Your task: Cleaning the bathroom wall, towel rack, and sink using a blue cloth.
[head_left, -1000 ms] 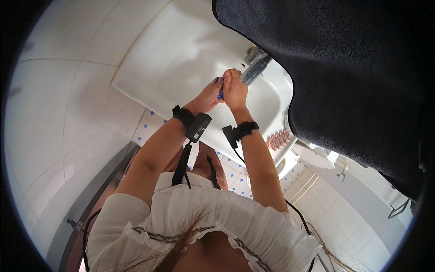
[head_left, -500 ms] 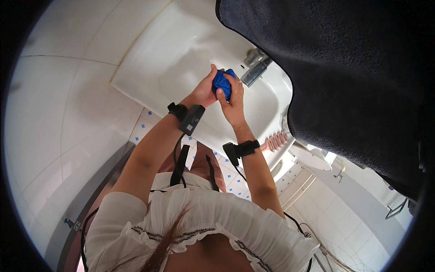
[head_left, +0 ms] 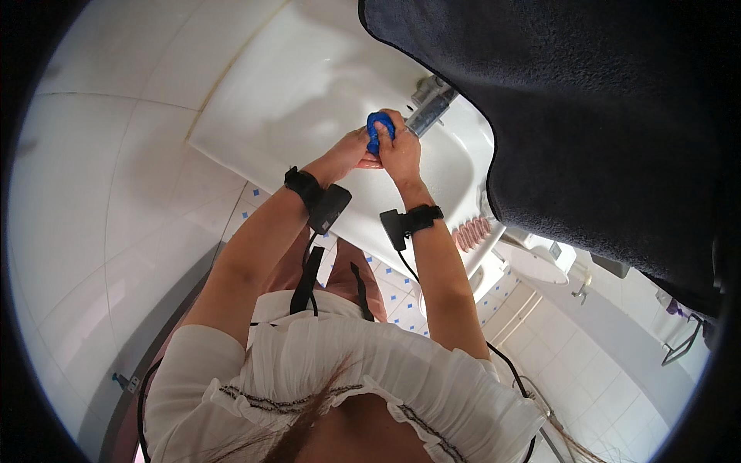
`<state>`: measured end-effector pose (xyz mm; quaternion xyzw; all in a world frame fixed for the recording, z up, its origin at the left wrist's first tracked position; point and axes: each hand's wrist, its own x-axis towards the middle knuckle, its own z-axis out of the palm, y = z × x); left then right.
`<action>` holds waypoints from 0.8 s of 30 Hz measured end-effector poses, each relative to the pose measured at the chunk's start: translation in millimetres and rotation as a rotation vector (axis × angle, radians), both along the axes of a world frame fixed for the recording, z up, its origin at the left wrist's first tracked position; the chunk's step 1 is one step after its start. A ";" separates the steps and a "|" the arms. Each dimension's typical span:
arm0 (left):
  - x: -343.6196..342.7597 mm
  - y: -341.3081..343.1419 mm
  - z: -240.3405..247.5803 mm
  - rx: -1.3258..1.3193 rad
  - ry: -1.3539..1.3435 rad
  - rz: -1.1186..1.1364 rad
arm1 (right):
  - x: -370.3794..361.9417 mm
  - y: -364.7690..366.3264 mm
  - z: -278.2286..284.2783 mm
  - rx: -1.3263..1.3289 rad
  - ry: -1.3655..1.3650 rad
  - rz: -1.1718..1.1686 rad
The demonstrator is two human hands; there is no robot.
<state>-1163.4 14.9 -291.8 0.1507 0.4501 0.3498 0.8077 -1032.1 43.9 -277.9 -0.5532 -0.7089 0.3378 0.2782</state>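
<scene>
A crumpled wet-looking blue cloth (head_left: 378,131) is bunched up over the white sink (head_left: 255,131), just left of the tap's spout. My right hand (head_left: 401,150) grips it, fingers and thumb curled around the bundle. Close against it, my left hand (head_left: 347,154) lies beside and partly beneath the cloth; some of its reddish fingers stretch out below my right hand, and the rest are hidden. The metal tap (head_left: 431,116) is right beside my right fingers.
A large dark towel (head_left: 602,116) hangs over the right side, covering part of the basin's edge. A pink ridged object (head_left: 471,233) lies on the sink's near right rim. Tiled wall (head_left: 147,154) borders the left. Black devices are strapped to both wrists.
The blue cloth has gone from being cupped between both hands to a tighter bundle in my right hand, slightly higher. My left hand has turned, its fingers now lower.
</scene>
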 end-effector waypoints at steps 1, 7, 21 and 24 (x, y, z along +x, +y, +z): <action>-1.5 0.7 0.6 -0.042 0.147 -0.069 | 4.0 -0.6 -1.6 -0.021 -0.033 0.020; -16.9 11.4 -26.5 0.260 0.662 0.119 | 29.4 -7.1 1.6 -0.293 0.113 0.001; -73.4 38.5 54.0 0.259 0.122 0.356 | 53.4 -13.0 -17.0 -0.347 -0.826 0.112; -54.2 40.8 96.5 0.406 0.143 0.106 | 57.9 -15.3 -44.2 -0.349 -0.811 0.078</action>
